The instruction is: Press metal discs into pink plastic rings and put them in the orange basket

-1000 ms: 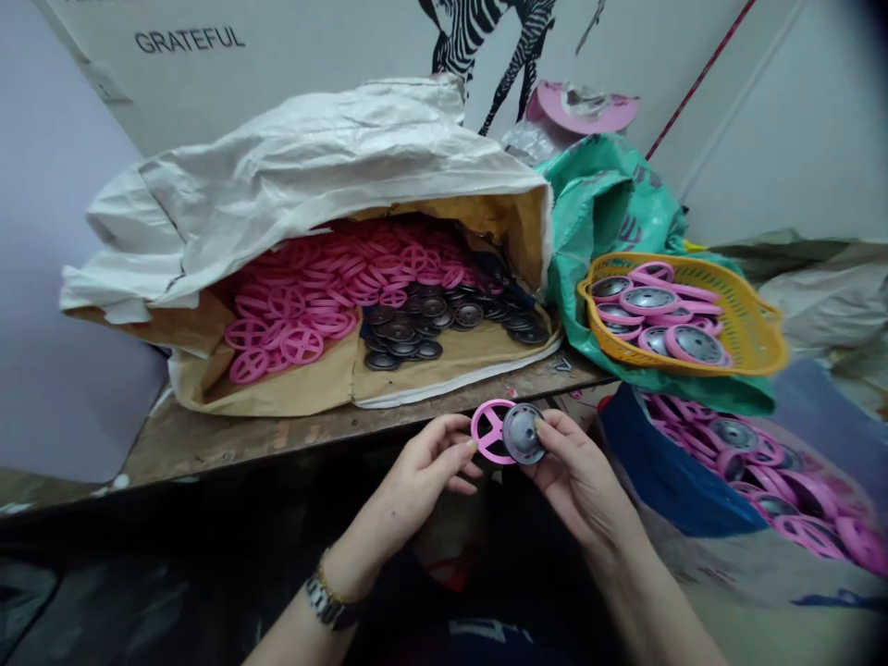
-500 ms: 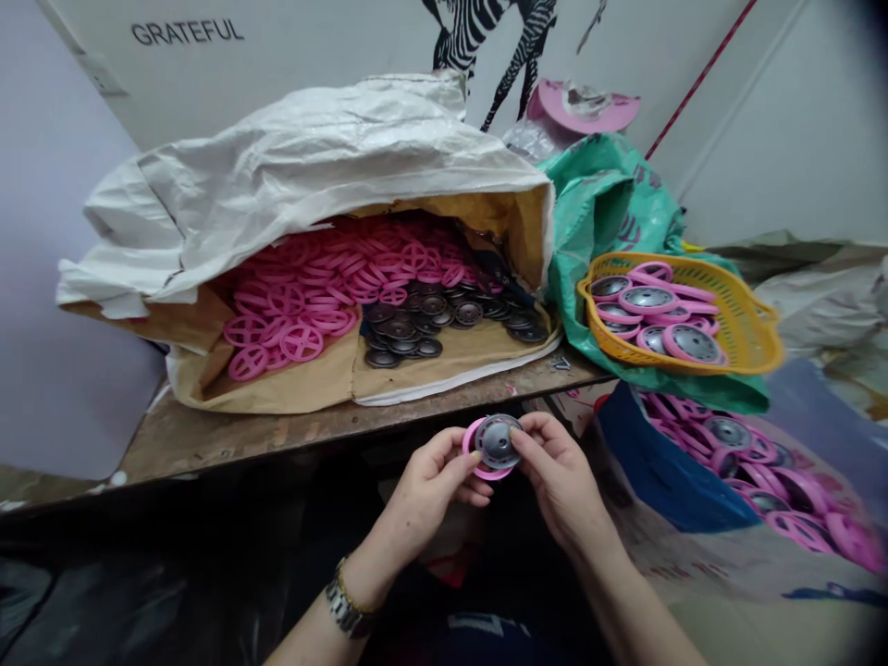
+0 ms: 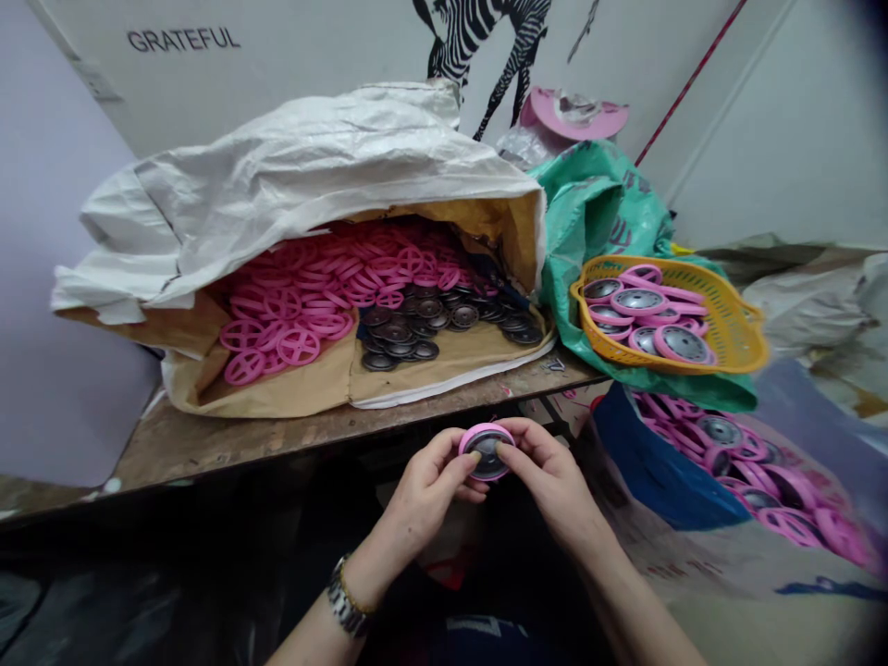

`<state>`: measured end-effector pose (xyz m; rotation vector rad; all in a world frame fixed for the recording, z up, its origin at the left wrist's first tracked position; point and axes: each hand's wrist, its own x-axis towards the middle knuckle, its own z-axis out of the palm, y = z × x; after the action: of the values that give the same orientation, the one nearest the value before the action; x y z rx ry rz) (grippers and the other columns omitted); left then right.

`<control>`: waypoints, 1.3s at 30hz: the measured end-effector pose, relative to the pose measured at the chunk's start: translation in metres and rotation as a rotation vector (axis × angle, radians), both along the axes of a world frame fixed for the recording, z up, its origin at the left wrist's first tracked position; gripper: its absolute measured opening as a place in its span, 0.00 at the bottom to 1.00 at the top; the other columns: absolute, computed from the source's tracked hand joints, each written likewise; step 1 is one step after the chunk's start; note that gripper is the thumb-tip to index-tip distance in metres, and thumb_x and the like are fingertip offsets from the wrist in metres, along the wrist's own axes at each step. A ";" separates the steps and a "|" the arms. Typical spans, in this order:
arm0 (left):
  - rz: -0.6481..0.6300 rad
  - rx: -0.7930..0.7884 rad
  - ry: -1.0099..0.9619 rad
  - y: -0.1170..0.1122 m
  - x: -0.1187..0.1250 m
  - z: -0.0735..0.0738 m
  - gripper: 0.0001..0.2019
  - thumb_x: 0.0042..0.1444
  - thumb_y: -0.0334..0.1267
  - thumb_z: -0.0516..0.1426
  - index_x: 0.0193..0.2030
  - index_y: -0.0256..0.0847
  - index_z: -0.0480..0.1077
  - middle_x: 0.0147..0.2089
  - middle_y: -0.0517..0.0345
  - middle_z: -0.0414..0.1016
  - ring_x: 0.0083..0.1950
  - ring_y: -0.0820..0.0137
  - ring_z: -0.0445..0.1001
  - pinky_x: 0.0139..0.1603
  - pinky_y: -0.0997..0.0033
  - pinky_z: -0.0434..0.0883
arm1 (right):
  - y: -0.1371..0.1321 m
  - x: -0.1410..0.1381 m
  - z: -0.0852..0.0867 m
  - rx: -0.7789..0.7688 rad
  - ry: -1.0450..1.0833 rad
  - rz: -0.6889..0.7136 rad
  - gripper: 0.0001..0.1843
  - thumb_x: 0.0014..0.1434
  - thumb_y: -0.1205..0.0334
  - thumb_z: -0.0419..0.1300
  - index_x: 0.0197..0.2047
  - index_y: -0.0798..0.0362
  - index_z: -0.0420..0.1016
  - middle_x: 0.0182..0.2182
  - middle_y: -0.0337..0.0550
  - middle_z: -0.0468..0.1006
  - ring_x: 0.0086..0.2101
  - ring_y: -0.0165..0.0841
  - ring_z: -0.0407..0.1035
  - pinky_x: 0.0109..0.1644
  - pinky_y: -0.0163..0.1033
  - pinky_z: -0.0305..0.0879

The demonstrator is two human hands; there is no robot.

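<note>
My left hand (image 3: 425,486) and my right hand (image 3: 551,481) meet in front of the table edge, both pinching one small wheel (image 3: 487,450): a pink ring with a grey disc set inside it. Thumbs press on its face. A metal watch (image 3: 345,599) is on my left wrist. Behind, an opened paper sack (image 3: 291,185) lies on its side, spilling pink spoked rings (image 3: 298,310) and dark grey discs (image 3: 416,328).
A wooden tabletop (image 3: 228,439) carries the sack. At right, a yellow basket (image 3: 739,324) of joined pink-and-grey wheels rests on a green bag (image 3: 597,203). Lower right, a blue bag (image 3: 652,462) holds several more joined wheels (image 3: 749,458).
The pink ring and the grey disc, held apart side by side a second ago, have been brought together; the disc now sits inside the ring between both hands.
</note>
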<state>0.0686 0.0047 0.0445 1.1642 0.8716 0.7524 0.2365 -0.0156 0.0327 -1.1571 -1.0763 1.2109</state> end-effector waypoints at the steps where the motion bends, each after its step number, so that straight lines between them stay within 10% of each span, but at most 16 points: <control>1: 0.008 0.018 0.008 0.000 0.000 -0.001 0.13 0.62 0.44 0.56 0.48 0.38 0.70 0.42 0.56 0.74 0.37 0.71 0.77 0.39 0.70 0.78 | 0.000 0.000 0.000 0.001 -0.003 0.010 0.14 0.57 0.53 0.65 0.44 0.51 0.76 0.37 0.40 0.80 0.39 0.34 0.72 0.45 0.37 0.66; 16: 0.100 0.328 0.238 -0.004 0.009 -0.009 0.14 0.64 0.46 0.51 0.35 0.38 0.69 0.30 0.62 0.66 0.28 0.74 0.70 0.27 0.77 0.71 | -0.007 -0.006 -0.003 0.080 -0.264 -0.023 0.08 0.60 0.58 0.58 0.32 0.52 0.73 0.27 0.35 0.69 0.30 0.30 0.63 0.35 0.33 0.59; 26: -0.060 0.208 0.335 0.007 0.006 -0.013 0.11 0.61 0.41 0.54 0.49 0.42 0.67 0.37 0.61 0.72 0.31 0.72 0.74 0.31 0.73 0.75 | 0.007 -0.002 -0.022 -0.038 -0.071 -0.001 0.10 0.56 0.55 0.62 0.33 0.54 0.75 0.27 0.36 0.73 0.30 0.31 0.65 0.36 0.35 0.61; 39: 0.071 0.106 0.166 0.007 0.020 -0.023 0.18 0.58 0.47 0.56 0.52 0.40 0.67 0.31 0.60 0.73 0.27 0.70 0.73 0.28 0.73 0.74 | 0.004 0.005 -0.006 0.041 -0.125 -0.017 0.07 0.56 0.65 0.58 0.37 0.54 0.77 0.31 0.38 0.76 0.34 0.32 0.68 0.40 0.36 0.64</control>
<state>0.0885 0.0112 0.0218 1.3093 1.0253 0.7755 0.2419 -0.0113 0.0271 -1.2210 -1.1771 1.1107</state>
